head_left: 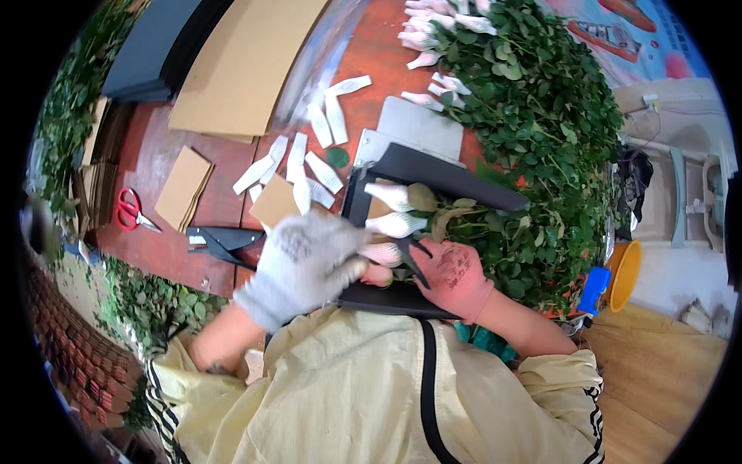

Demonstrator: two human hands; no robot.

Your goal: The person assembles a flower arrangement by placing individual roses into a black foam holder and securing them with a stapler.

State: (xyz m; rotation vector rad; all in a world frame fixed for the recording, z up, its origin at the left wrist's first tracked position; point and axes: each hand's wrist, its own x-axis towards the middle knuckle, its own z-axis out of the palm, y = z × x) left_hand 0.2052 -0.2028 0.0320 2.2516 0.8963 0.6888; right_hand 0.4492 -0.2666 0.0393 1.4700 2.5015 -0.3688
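My left hand, in a pale grey glove, reaches over the near left part of a black tray. Its curled fingers are by a pink rose bud, partly blurred, and what they grip is hidden. Opposite it, at the leafy stems, my right hand wears a pink glove. Its fingers are bent around something hard to make out, and a dark two-pronged shape shows at them. Rose heads in white foam net sleeves lie in a row in the tray, stems toward the right.
Loose white sleeves lie beyond my left hand. To the left are red-handled scissors, a black stapler-like tool and brown card pieces. A large cardboard sheet lies behind. Piled leafy roses fill the right side.
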